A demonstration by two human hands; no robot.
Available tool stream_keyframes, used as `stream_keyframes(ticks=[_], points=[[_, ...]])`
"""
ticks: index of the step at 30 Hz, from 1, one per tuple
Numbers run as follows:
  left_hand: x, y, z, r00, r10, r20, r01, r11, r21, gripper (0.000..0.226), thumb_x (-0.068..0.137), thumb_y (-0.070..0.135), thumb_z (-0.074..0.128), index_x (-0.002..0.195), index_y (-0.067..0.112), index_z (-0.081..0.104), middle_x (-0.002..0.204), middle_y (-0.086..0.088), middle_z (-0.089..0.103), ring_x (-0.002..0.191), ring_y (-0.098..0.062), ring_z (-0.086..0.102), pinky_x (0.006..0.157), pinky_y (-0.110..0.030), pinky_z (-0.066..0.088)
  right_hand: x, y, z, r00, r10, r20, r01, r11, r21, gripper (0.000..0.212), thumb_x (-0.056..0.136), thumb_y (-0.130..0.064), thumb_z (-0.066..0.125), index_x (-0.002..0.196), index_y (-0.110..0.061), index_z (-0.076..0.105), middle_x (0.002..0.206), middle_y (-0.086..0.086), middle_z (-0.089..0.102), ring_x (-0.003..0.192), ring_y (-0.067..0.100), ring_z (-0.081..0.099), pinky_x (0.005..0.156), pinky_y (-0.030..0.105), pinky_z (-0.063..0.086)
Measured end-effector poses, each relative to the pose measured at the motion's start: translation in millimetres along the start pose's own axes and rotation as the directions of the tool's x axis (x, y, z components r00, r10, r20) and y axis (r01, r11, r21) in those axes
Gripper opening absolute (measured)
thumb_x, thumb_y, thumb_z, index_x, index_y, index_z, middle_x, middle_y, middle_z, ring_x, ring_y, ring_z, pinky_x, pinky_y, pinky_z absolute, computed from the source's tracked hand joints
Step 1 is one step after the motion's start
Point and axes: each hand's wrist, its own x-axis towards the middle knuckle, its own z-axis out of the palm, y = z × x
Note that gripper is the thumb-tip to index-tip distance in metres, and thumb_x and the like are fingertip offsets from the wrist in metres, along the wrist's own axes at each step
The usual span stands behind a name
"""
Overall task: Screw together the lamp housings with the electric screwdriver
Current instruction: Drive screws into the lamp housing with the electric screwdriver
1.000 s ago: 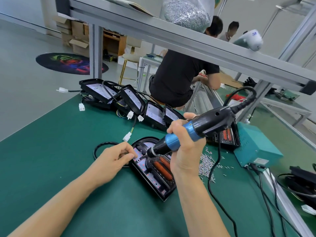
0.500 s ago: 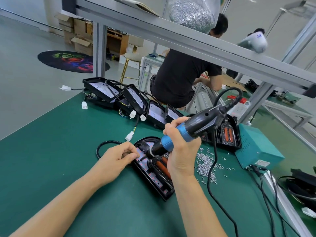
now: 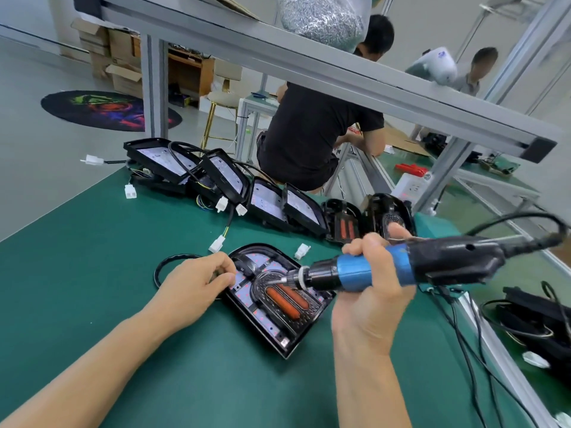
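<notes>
With my right hand (image 3: 367, 291) wrapped round the electric screwdriver (image 3: 383, 270) lying almost flat over the lamp housing (image 3: 278, 298) on the green mat (image 3: 92, 242), and my left hand (image 3: 197, 279) pinching its near edge, I judge the slanted bit may skid off a screw.

The right hand (image 3: 370, 282) is being held raised, fingers curled tight round a tool's grip, forearm reaching up from the near edge. The left hand (image 3: 191, 282) is being kept low, palm down, fingertips (image 3: 227, 278) bunched together, forearm stretched in from the near left corner.
</notes>
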Motion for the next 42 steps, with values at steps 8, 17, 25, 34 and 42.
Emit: stream_keyframes(ticks=[8, 17, 25, 34, 42], points=[[17.5, 35.1, 5.0, 0.997, 0.056, -0.046, -0.047, 0.981, 0.189, 0.02, 0.091, 0.019, 0.055, 0.075, 0.031, 0.053, 0.068, 0.011, 0.066, 0.058, -0.007, 0.05, 0.065, -0.032, 0.044, -5.5, -53.2, -60.2, 0.964, -0.113, -0.24, 0.122, 0.992, 0.022, 0.027, 0.075, -0.005, 0.055, 0.095, -0.022, 0.051, 0.065, -0.008, 0.051, 0.058, 0.009, 0.051, 0.07, 0.021, 0.048], [61.5, 108.9, 62.5, 0.958, 0.259, 0.122, -0.277, 0.946, 0.17, 0.011, 0.092, 0.023, 0.055, 0.082, 0.025, 0.059, 0.075, 0.015, 0.055, 0.073, -0.008, 0.05, 0.07, -0.03, 0.04, -15.5, -60.2, -94.6, 0.93, -0.137, -0.341, 0.139, 0.99, -0.017, 0.03, 0.085, 0.005, 0.051, 0.094, -0.023, 0.054, 0.063, -0.006, 0.049, 0.059, 0.011, 0.051, 0.07, 0.022, 0.05], [104.4, 129.1, 122.1, 0.865, 0.054, 0.499, -0.327, 0.814, 0.48, 0.02, 0.084, 0.007, 0.055, 0.067, 0.018, 0.056, 0.08, 0.0, 0.063, 0.074, -0.022, 0.049, 0.099, -0.042, 0.028, -21.1, -60.8, -105.9, 0.93, -0.107, -0.352, 0.111, 0.994, -0.009, 0.03, 0.083, 0.005, 0.053, 0.094, -0.022, 0.055, 0.064, -0.003, 0.048, 0.057, 0.012, 0.051, 0.066, 0.022, 0.052], [105.8, 130.9, 140.7, 0.84, -0.008, 0.543, -0.406, 0.654, 0.638, 0.031, 0.072, 0.002, 0.064, 0.056, 0.019, 0.044, 0.07, 0.001, 0.055, 0.077, -0.023, 0.049, 0.086, -0.039, 0.03, -18.9, -58.2, -112.9, 0.918, -0.068, -0.391, 0.07, 0.998, -0.01, 0.029, 0.07, -0.005, 0.059, 0.093, -0.022, 0.056, 0.063, -0.002, 0.049, 0.057, 0.013, 0.051, 0.066, 0.022, 0.052], [98.4, 134.1, 142.5, 0.844, 0.018, 0.536, -0.446, 0.577, 0.684, 0.033, 0.074, -0.003, 0.058, 0.057, 0.016, 0.036, 0.057, 0.002, 0.038, 0.056, -0.016, 0.035, 0.102, -0.043, 0.027, -19.1, -55.7, -112.8, 0.917, -0.057, -0.395, 0.056, 0.998, -0.014, 0.029, 0.071, -0.005, 0.059, 0.094, -0.022, 0.056, 0.062, -0.002, 0.05, 0.057, 0.013, 0.054, 0.065, 0.022, 0.052]])
